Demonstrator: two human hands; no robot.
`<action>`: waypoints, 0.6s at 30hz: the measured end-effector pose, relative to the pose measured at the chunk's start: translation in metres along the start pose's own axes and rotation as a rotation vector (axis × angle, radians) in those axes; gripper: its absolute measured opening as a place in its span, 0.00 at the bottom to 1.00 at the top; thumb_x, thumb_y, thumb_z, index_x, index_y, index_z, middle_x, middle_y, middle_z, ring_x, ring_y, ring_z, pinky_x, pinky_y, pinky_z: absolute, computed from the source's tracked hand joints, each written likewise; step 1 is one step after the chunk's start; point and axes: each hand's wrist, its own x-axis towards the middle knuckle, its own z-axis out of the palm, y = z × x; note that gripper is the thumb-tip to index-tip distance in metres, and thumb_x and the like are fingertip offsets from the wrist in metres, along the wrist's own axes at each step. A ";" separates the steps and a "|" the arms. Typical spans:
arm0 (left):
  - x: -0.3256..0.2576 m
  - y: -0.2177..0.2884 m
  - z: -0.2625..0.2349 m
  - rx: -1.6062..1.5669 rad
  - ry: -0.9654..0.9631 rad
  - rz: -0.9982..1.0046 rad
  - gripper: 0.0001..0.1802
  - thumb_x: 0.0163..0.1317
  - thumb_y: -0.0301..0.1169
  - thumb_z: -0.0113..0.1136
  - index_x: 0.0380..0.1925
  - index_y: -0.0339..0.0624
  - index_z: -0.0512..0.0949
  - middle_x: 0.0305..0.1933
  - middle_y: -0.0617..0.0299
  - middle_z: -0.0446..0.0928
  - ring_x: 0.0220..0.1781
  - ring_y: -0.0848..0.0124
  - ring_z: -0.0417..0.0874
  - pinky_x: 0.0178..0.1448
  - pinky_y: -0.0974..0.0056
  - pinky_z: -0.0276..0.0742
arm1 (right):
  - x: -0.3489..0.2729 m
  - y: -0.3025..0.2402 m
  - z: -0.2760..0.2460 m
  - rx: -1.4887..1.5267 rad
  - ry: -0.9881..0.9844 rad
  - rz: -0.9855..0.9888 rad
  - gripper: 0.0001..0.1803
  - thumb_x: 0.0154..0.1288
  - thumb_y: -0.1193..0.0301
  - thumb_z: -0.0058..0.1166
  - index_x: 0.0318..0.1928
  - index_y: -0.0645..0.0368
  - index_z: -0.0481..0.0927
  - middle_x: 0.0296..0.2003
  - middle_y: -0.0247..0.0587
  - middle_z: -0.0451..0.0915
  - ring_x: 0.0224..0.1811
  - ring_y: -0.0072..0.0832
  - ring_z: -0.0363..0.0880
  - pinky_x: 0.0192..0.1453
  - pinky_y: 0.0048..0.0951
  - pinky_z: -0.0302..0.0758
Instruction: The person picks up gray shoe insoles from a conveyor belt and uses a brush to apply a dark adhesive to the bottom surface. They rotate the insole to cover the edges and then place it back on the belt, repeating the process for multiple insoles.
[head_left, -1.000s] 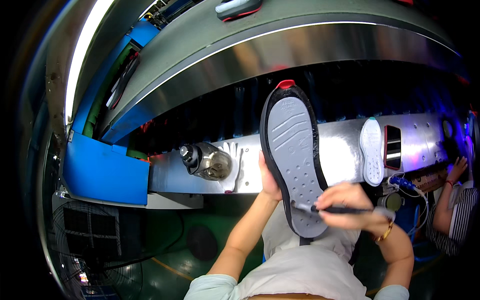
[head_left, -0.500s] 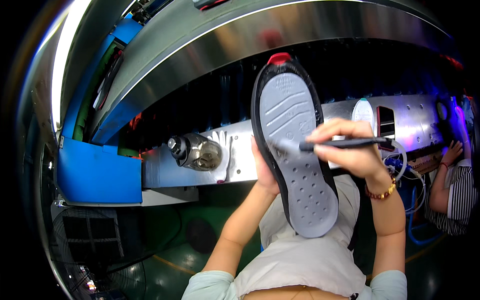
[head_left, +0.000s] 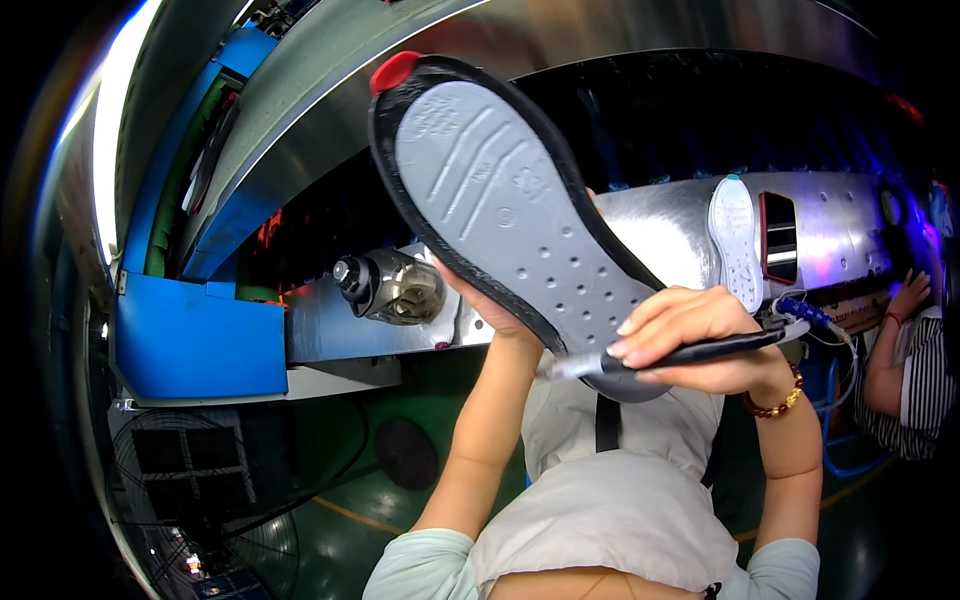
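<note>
Sole (head_left: 520, 230), grey with black rim, rests tilted in the left hand (head_left: 490, 305) gripping beneath, while the right hand (head_left: 695, 335) pinches a pen (head_left: 690, 352) at its near end.

No packages, signs or screens anywhere in my view, near or far. The one thing close to a label is moulded marking on the grey sole (head_left: 520, 230) I hold up at centre: small raised marks pressed into the grey rubber, one patch near the toe at upper left, another round mark near the middle. They are too small to make out. The white sole (head_left: 737, 240) lying to the right on the metal machine face shows no label I can tell.
</note>
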 end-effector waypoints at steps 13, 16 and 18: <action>0.009 0.016 0.017 -0.086 -0.169 0.007 0.51 0.47 0.67 0.41 0.62 0.43 0.46 0.60 0.33 0.50 0.58 0.42 0.58 0.60 0.45 0.57 | -0.020 -0.004 -0.008 -0.067 0.196 0.135 0.10 0.41 0.78 0.61 0.30 0.59 0.81 0.30 0.36 0.81 0.36 0.24 0.76 0.46 0.26 0.66; 0.012 0.018 0.014 -0.076 -0.187 0.021 0.51 0.47 0.65 0.45 0.62 0.43 0.45 0.60 0.32 0.47 0.59 0.42 0.56 0.61 0.45 0.54 | -0.023 -0.006 -0.006 -0.188 0.038 0.102 0.10 0.42 0.78 0.60 0.30 0.59 0.81 0.33 0.37 0.81 0.37 0.26 0.76 0.48 0.25 0.66; 0.014 0.023 0.013 -0.142 -0.257 -0.017 0.51 0.47 0.67 0.43 0.62 0.42 0.45 0.60 0.32 0.47 0.59 0.42 0.57 0.61 0.45 0.56 | -0.026 -0.010 -0.007 -0.140 -0.078 0.073 0.10 0.42 0.78 0.60 0.31 0.58 0.81 0.34 0.37 0.81 0.38 0.26 0.74 0.47 0.24 0.66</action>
